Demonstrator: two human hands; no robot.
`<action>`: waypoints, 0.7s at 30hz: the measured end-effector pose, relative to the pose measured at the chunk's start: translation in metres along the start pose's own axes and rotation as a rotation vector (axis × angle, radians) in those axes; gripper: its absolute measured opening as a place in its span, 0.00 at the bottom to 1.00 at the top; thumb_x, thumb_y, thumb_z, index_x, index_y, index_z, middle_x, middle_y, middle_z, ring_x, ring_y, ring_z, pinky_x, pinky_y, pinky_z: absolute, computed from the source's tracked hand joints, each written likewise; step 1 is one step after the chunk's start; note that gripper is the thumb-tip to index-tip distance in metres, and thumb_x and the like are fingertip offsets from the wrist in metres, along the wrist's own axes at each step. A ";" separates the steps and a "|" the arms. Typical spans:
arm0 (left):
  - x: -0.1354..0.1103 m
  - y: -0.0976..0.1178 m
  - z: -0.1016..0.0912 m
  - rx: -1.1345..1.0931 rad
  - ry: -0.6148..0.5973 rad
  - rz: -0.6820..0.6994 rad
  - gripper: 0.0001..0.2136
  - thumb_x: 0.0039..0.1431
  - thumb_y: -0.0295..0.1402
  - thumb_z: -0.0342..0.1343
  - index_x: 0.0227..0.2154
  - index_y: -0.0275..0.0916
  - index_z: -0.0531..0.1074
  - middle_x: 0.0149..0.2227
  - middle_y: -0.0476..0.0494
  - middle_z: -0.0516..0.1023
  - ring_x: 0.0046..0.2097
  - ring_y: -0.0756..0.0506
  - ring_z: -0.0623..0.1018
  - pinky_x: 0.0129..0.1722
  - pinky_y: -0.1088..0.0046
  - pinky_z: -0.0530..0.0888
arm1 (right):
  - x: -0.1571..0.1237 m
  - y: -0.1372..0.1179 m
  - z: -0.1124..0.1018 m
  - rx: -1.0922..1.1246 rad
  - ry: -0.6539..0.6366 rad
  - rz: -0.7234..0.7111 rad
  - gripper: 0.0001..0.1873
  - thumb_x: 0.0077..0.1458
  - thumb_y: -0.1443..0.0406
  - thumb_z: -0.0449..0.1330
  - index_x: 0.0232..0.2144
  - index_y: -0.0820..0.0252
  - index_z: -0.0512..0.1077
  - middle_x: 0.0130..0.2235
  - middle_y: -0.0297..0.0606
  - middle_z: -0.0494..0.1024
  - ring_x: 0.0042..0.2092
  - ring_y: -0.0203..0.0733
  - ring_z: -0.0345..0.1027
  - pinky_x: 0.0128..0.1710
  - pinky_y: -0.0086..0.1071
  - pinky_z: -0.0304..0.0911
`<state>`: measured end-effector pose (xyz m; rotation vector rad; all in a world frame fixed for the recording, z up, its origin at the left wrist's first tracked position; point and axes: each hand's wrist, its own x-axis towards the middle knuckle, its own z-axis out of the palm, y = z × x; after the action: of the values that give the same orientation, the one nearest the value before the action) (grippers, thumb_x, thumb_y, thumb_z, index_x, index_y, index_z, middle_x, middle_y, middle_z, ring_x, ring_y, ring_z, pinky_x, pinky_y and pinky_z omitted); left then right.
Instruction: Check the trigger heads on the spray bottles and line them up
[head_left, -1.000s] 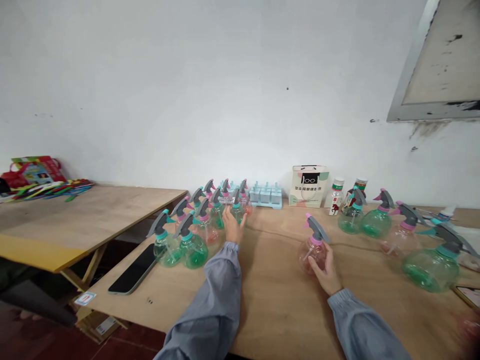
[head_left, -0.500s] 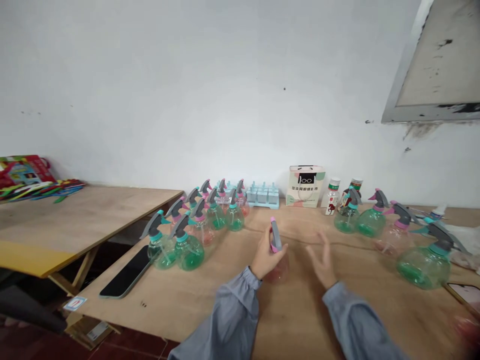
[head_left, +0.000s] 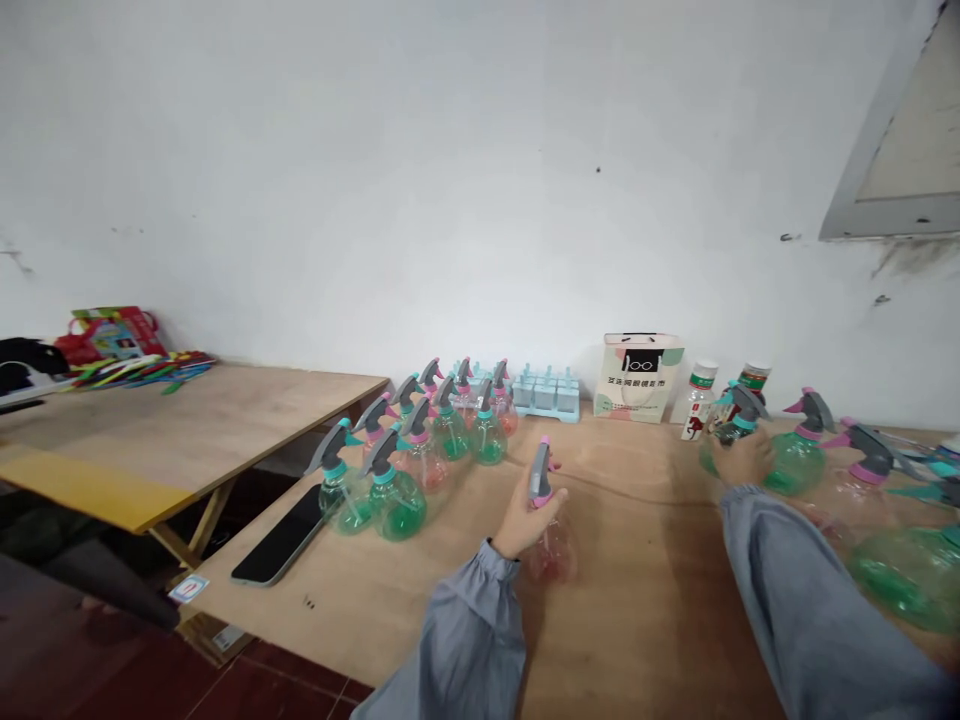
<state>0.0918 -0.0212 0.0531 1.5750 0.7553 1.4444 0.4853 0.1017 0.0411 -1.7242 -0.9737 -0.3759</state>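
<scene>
My left hand (head_left: pixel 528 518) is closed around the neck of a pink spray bottle (head_left: pixel 553 552) with a grey trigger head, held just above the wooden table (head_left: pixel 630 600) near its middle. My right hand (head_left: pixel 741 460) reaches far right and wraps onto a green spray bottle (head_left: pixel 724 440) with a teal collar, at the near end of a row of bottles. The fingers of that hand are partly hidden behind the bottle. A cluster of several green and pink spray bottles (head_left: pixel 420 450) stands to the left of my left hand.
More spray bottles (head_left: pixel 862 470) line the right side. A black phone (head_left: pixel 281 535) lies at the table's left edge. Blue ice-lolly moulds (head_left: pixel 546 393), a small paper bag (head_left: pixel 637 376) and two drink bottles (head_left: pixel 701 400) stand by the wall. A second table (head_left: pixel 150 440) is on the left.
The pink bottle passed from my right hand to my left hand and moved left. My right hand then swung out to the right, onto a green bottle in the row.
</scene>
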 end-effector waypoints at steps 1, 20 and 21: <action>0.001 0.001 -0.001 -0.040 0.004 -0.003 0.36 0.53 0.42 0.64 0.64 0.45 0.60 0.54 0.37 0.71 0.52 0.41 0.74 0.45 0.64 0.78 | -0.004 -0.001 -0.002 -0.016 -0.004 0.031 0.44 0.54 0.46 0.54 0.56 0.82 0.57 0.53 0.80 0.62 0.58 0.78 0.56 0.52 0.64 0.53; 0.004 0.030 -0.001 -0.418 -0.031 -0.229 0.33 0.44 0.47 0.69 0.53 0.39 0.71 0.57 0.33 0.74 0.33 0.48 0.81 0.38 0.68 0.76 | -0.184 -0.049 -0.094 0.472 -0.281 -0.097 0.45 0.44 0.39 0.63 0.55 0.60 0.60 0.51 0.53 0.70 0.54 0.59 0.66 0.55 0.54 0.61; 0.005 0.029 -0.001 -0.415 -0.036 -0.234 0.33 0.44 0.47 0.69 0.53 0.39 0.71 0.57 0.33 0.74 0.33 0.48 0.81 0.38 0.69 0.76 | -0.187 -0.051 -0.096 0.481 -0.292 -0.098 0.45 0.45 0.40 0.63 0.55 0.60 0.60 0.51 0.53 0.70 0.53 0.58 0.66 0.55 0.54 0.62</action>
<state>0.0887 -0.0306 0.0812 1.1526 0.5536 1.2972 0.3512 -0.0587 -0.0142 -1.3134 -1.2461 0.0548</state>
